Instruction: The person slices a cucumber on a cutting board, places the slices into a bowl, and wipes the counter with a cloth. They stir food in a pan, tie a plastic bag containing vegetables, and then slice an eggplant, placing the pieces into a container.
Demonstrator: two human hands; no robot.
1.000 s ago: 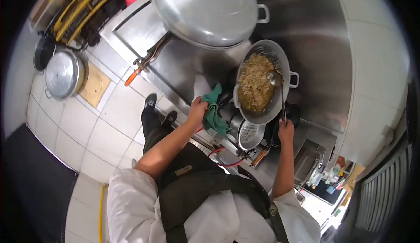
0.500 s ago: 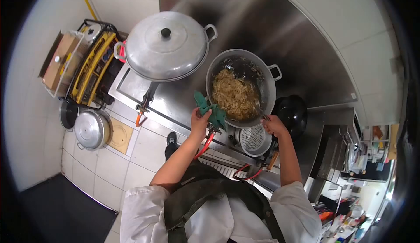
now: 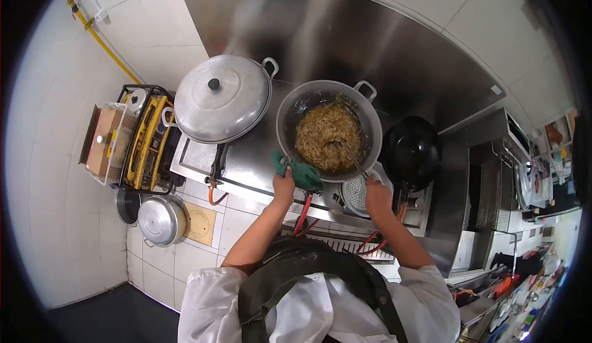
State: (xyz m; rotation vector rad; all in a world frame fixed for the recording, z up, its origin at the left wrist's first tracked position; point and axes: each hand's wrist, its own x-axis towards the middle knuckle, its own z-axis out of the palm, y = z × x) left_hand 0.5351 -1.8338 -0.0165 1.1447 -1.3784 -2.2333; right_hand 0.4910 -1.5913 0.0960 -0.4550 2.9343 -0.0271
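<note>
A large metal pot (image 3: 287, 121) stands on the stove with shredded, brownish-yellow food (image 3: 327, 134) inside. My left hand (image 3: 284, 184) is closed on a green cloth (image 3: 299, 171) at the pot's near left rim; the handle beneath the cloth is hidden. Closed round the handle of a metal ladle (image 3: 353, 158) is my right hand (image 3: 377, 194), just outside the near right rim. The ladle's bowl rests in the food. Below the pot, a perforated metal strainer (image 3: 355, 194) lies partly covered.
Left of the pot is a big lidded pot (image 3: 225, 99). A black wok (image 3: 412, 153) sits on the right. A yellow-and-black machine (image 3: 147, 142) and a smaller lidded pot (image 3: 159, 221) are at the left. Red hoses run along the stove front.
The view has shifted and turned. The food is more gathered in the pot's middle, and the ladle's bowl now shows over it. Both hands keep their hold.
</note>
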